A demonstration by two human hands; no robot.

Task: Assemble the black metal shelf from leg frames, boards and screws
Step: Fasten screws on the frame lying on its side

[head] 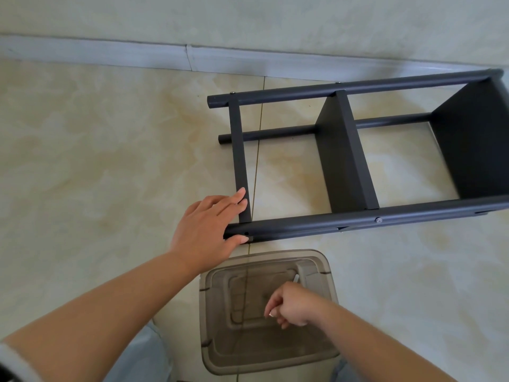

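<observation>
Black metal shelf (358, 161) lying on its side on a pale marbled tile floor (110, 161), near a white baseboard (110, 49) along the wall. Four round leg tubes running roughly left to right; nearest tube (358, 219) low in the view, farthest tube (358, 86) toward the wall. Two boards fitted between the tubes: middle board (344, 155) standing on edge, end board (473, 144) at the far right, partly cut off by the edge of the view. Thin crossbar (239, 158) joining the near and far tubes at the left end. Screw head (378, 220) visible on the nearest tube just below the middle board; empty hole (246, 233) near that tube's left end.

Left hand (209, 227) laid over the left end of the nearest tube, fingers straight and relaxed, fingertips (242, 201) touching the lower part of the crossbar, thumb pressed against the tube's front beside the hole.

Right hand (289, 304) hovering over a smoky translucent plastic bin (214, 348) just below the shelf, fingers curled, pinching a small pale screw (296, 278) poking up from the knuckles.

Light blue trouser leg (137, 359) at the bottom left; grey sleeve cuff (16, 362) in the lower left corner.
</observation>
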